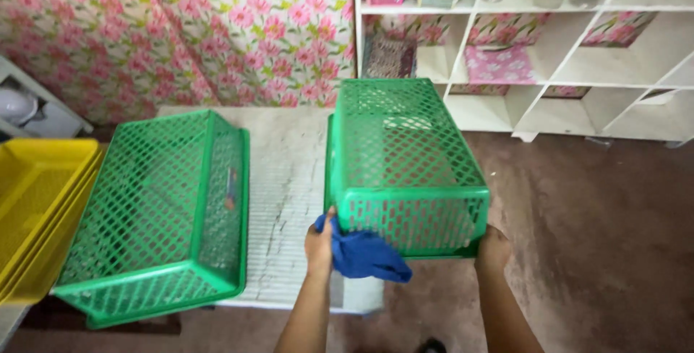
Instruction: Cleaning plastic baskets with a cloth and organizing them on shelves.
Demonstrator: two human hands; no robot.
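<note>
A green mesh plastic basket (405,158) is held upside down over the right part of a low white table (285,179). My left hand (319,244) grips its near left corner and also clutches a blue cloth (365,257) that hangs below the rim. My right hand (494,247) holds the near right corner. A second green mesh basket (163,208) lies overturned on the left end of the table, apart from both hands.
Stacked yellow trays (36,201) sit at the far left. A white cube shelf (564,49) with boxes and folded cloth stands behind at the right. A floral sheet (181,28) covers the back wall. Brown floor (600,252) spreads to the right.
</note>
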